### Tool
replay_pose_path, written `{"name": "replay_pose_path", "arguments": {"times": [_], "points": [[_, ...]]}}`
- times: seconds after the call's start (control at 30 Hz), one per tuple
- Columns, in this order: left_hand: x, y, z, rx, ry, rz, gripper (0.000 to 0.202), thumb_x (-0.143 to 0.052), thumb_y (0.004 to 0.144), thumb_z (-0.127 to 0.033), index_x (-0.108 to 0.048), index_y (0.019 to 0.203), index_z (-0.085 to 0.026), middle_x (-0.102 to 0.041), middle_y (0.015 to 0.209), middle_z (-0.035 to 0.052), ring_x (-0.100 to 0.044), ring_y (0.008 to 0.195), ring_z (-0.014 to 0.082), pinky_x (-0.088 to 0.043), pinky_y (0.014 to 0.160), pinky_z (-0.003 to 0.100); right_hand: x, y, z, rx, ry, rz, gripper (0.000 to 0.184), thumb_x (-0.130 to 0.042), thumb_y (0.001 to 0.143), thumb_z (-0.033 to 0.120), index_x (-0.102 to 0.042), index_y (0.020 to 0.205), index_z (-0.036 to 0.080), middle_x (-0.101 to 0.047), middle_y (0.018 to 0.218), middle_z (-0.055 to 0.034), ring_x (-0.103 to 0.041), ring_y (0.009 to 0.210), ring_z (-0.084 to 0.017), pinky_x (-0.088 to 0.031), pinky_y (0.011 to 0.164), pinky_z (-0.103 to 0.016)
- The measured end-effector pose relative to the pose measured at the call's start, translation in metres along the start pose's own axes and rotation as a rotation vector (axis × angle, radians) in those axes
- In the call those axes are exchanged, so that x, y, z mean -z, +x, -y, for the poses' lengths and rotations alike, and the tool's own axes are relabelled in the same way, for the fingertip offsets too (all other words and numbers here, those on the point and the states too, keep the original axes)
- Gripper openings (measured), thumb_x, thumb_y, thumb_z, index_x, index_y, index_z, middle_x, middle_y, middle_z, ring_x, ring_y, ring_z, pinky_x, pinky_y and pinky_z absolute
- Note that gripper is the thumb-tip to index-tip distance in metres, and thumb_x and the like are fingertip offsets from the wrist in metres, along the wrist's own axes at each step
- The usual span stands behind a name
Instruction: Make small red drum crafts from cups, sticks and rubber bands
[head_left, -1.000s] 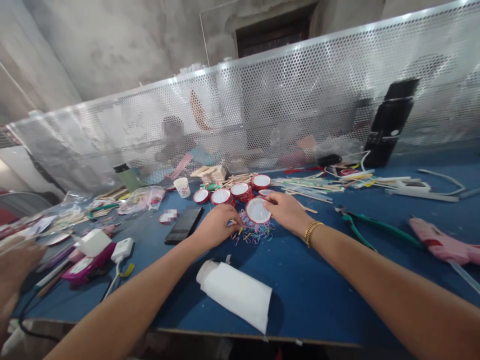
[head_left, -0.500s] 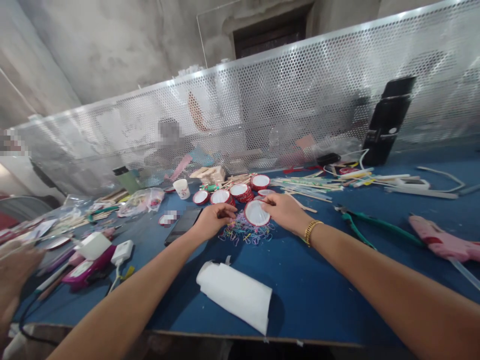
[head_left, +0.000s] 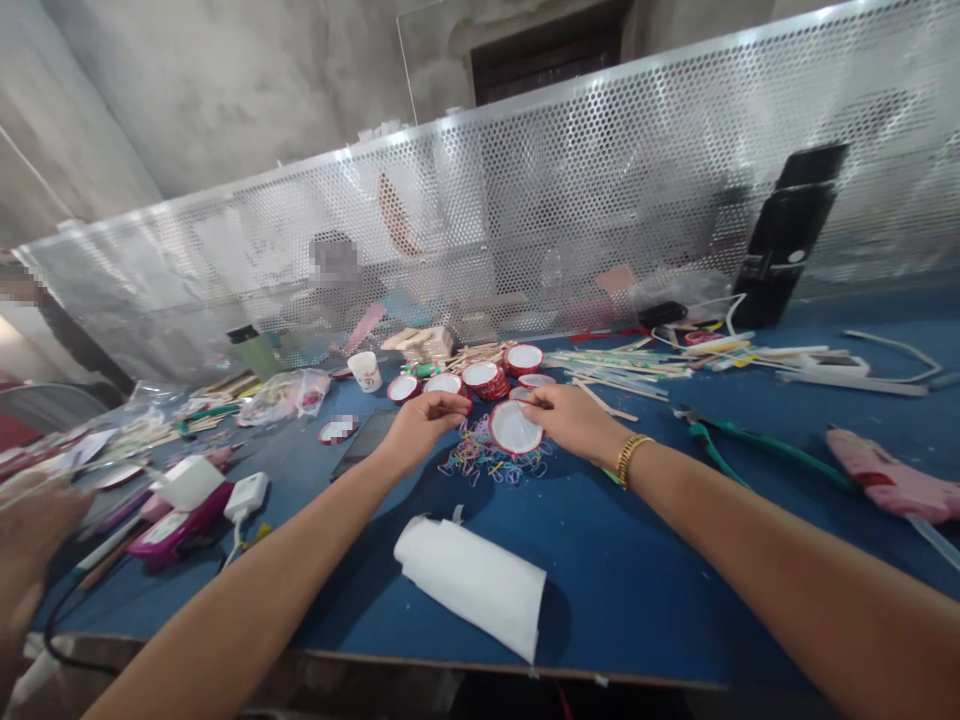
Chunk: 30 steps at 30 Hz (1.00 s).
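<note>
My left hand (head_left: 422, 425) hovers just left of a pile of coloured rubber bands (head_left: 480, 460) on the blue table, its fingertips pinched together on something too small to make out. My right hand (head_left: 574, 420), with a gold bracelet on the wrist, holds a round red-rimmed white lid (head_left: 515, 428) tilted up at the pile's right edge. Several more red-rimmed lids (head_left: 480, 378) sit in a row just behind both hands.
A white paper roll (head_left: 472, 585) lies near the front edge. A dark phone (head_left: 360, 450) lies left of my left hand. Green pliers (head_left: 712, 445) and a pink glue gun (head_left: 889, 480) lie right. Sticks and straws (head_left: 637, 365) litter the back. Another person's hand (head_left: 30, 540) shows at far left.
My left hand has lifted off the rubber band pile and moved back and left, fingers pinched. The right hand keeps the lid in about the same place.
</note>
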<state>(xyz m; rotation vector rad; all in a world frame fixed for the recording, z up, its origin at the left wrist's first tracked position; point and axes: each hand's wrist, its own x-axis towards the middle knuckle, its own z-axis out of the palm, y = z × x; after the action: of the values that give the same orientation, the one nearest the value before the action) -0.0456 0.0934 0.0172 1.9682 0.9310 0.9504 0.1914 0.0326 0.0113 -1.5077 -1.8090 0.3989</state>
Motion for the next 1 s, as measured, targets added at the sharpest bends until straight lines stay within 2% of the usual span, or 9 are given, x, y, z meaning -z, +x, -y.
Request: {"name": "replay_pose_path", "arguments": {"times": [0.07,0.17,0.37,0.47,0.6,0.67,0.73,0.87,1.0], "points": [[0.000,0.000,0.000,-0.032,0.070,-0.011,0.020,-0.067,0.073,-0.020,-0.070,0.092,-0.015,-0.073,0.093,0.0062,-0.065,0.083,0.0157,-0.052,0.081,0.033,-0.001,0.000,-0.001,-0.006,0.000,0.003,0.023,-0.050,0.083,0.029,-0.057,0.064,0.018,-0.056,0.063,-0.0004,-0.046,0.059,-0.013,-0.027,0.057,-0.028],[0.002,0.001,0.001,-0.157,0.286,0.015,0.012,-0.063,0.077,-0.017,-0.073,0.085,-0.017,-0.072,0.090,0.0053,-0.064,0.086,0.0164,-0.050,0.084,0.034,-0.003,-0.001,-0.002,-0.015,-0.001,0.015,0.022,-0.050,0.083,0.030,-0.059,0.068,0.018,-0.057,0.064,-0.0003,-0.047,0.059,-0.013,-0.027,0.056,-0.028],[0.005,-0.002,-0.014,-0.307,0.467,0.090,0.015,-0.059,0.084,-0.018,-0.074,0.085,-0.020,-0.072,0.096,0.0047,-0.063,0.093,0.0164,-0.047,0.090,0.032,-0.003,-0.002,0.000,-0.036,-0.017,0.046,0.020,-0.052,0.082,0.028,-0.057,0.066,0.018,-0.054,0.062,0.0011,-0.046,0.057,-0.012,-0.026,0.056,-0.028],[0.007,-0.004,-0.021,-0.347,0.571,0.196,0.013,-0.064,0.085,-0.027,-0.075,0.083,-0.020,-0.072,0.093,0.0051,-0.064,0.090,0.0168,-0.046,0.089,0.032,-0.002,-0.003,0.002,-0.042,-0.023,0.059,0.020,-0.053,0.082,0.027,-0.055,0.065,0.018,-0.053,0.061,0.0016,-0.046,0.058,-0.012,-0.027,0.056,-0.028],[0.010,-0.005,-0.019,-0.368,0.737,0.318,0.013,-0.073,0.078,-0.033,-0.076,0.081,-0.021,-0.072,0.091,0.0054,-0.064,0.089,0.0184,-0.045,0.087,0.032,-0.002,-0.004,0.004,-0.047,-0.030,0.075,0.019,-0.053,0.082,0.027,-0.057,0.066,0.018,-0.055,0.064,0.0010,-0.047,0.060,-0.013,-0.028,0.057,-0.028],[0.010,-0.005,-0.017,-0.354,0.760,0.336,0.010,-0.074,0.076,-0.030,-0.076,0.078,-0.020,-0.072,0.089,0.0051,-0.064,0.087,0.0182,-0.045,0.085,0.031,-0.002,-0.004,0.003,-0.047,-0.030,0.080,0.018,-0.053,0.082,0.027,-0.058,0.067,0.018,-0.056,0.064,0.0007,-0.048,0.060,-0.013,-0.028,0.057,-0.028],[0.010,-0.005,-0.016,-0.305,0.713,0.301,0.009,-0.074,0.075,-0.027,-0.074,0.075,-0.019,-0.072,0.086,0.0042,-0.064,0.084,0.0173,-0.045,0.081,0.030,-0.003,-0.004,0.002,-0.046,-0.028,0.083,0.018,-0.053,0.083,0.028,-0.059,0.068,0.019,-0.056,0.065,0.0007,-0.048,0.061,-0.013,-0.029,0.057,-0.028],[0.011,-0.002,-0.014,-0.106,0.499,0.173,0.012,-0.072,0.076,-0.032,-0.074,0.076,-0.020,-0.074,0.082,0.0015,-0.064,0.078,0.0156,-0.047,0.075,0.028,-0.002,-0.005,0.003,-0.050,-0.018,0.091,0.019,-0.053,0.084,0.029,-0.062,0.071,0.018,-0.059,0.067,-0.0003,-0.050,0.061,-0.013,-0.030,0.058,-0.028],[0.011,0.000,-0.009,0.031,0.283,0.151,0.014,-0.072,0.074,-0.032,-0.075,0.078,-0.019,-0.075,0.081,0.0025,-0.065,0.075,0.0151,-0.049,0.074,0.027,0.000,-0.007,0.010,-0.052,-0.005,0.120,0.017,-0.054,0.083,0.026,-0.063,0.071,0.018,-0.062,0.067,-0.0013,-0.052,0.061,-0.013,-0.031,0.058,-0.027]]}}
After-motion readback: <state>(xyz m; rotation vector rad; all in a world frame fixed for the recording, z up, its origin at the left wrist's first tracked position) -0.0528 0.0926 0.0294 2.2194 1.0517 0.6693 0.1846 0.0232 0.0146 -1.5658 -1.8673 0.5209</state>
